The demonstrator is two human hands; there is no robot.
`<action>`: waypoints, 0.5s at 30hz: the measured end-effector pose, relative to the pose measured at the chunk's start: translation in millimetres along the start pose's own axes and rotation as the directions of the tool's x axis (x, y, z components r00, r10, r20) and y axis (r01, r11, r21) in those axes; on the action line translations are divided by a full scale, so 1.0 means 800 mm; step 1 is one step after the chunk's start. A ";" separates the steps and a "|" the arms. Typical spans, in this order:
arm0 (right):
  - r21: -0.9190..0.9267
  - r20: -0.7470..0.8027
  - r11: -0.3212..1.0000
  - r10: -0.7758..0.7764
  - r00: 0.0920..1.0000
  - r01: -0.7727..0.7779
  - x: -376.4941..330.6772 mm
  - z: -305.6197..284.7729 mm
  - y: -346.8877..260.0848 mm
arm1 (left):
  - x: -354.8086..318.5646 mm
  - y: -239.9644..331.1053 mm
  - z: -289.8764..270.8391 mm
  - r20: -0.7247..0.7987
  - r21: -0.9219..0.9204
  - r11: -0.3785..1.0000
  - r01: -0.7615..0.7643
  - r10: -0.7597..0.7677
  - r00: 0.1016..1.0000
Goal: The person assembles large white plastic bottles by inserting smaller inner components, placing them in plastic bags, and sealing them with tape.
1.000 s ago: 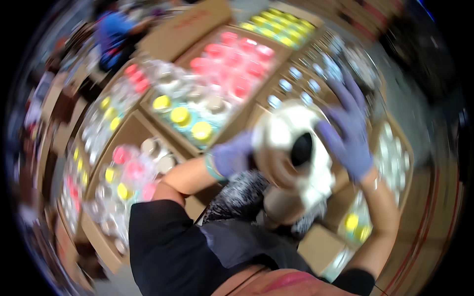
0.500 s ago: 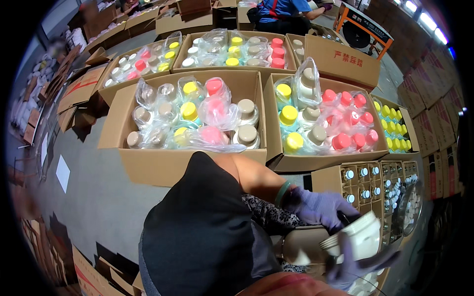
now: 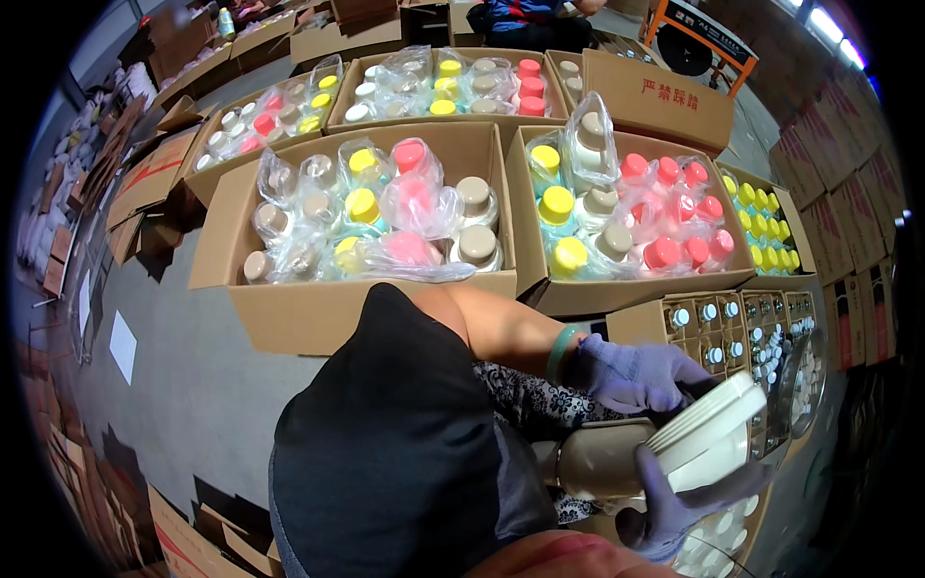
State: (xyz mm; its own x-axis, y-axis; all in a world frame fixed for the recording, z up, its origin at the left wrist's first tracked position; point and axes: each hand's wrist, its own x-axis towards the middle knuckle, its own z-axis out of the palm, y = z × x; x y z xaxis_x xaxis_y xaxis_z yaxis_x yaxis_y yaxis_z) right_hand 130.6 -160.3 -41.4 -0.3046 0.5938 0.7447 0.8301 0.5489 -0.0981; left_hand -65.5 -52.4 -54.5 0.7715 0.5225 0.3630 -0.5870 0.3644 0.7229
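Observation:
My left hand (image 3: 636, 374), in a purple glove with a green bangle at the wrist, is closed on a ridged white plastic container (image 3: 711, 424), which looks like a stack of nested pieces. Its fingertips are hidden behind the container. From below, my right hand (image 3: 679, 506), gloved alike, cups the container's lower part between thumb and outstretched fingers. A taupe rounded piece (image 3: 602, 459) lies beside the container's left end, close to my body. Whether the two are joined I cannot tell.
Open cartons (image 3: 376, 313) of bagged bottles with taupe, yellow and pink caps stand ahead. A divided carton (image 3: 699, 328) of small-capped bottles is at right, beside a clear round tub (image 3: 805, 385). Another person (image 3: 535, 24) sits at the back; flattened cardboard (image 3: 159, 188) lies left.
The white container has tilted, and its ridged end has risen up and right. The taupe piece shows more plainly. My right thumb has shifted left and down, and the whole view has shifted slightly.

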 end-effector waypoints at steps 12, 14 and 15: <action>0.296 0.138 0.821 0.469 0.872 -0.488 0.030 0.014 0.019 | -0.015 -0.053 0.001 -0.155 0.674 0.734 0.083 0.030 0.988; 0.540 0.271 0.637 0.487 0.830 -0.550 0.030 0.029 0.000 | -0.019 -0.040 0.010 -0.197 0.725 0.660 0.194 -0.071 0.978; 0.550 0.244 0.618 0.524 0.816 -0.562 0.022 0.037 0.000 | -0.022 -0.041 0.010 -0.207 0.656 0.715 0.243 -0.139 0.968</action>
State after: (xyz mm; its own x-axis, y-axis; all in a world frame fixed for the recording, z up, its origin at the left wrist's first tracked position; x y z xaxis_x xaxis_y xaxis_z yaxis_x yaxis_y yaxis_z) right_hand 111.9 -132.4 -47.8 0.0730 0.9157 0.3951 0.4278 0.3291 -0.8418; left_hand -57.8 -79.3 -79.7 0.7776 0.6152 0.1296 -0.0714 -0.1185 0.9904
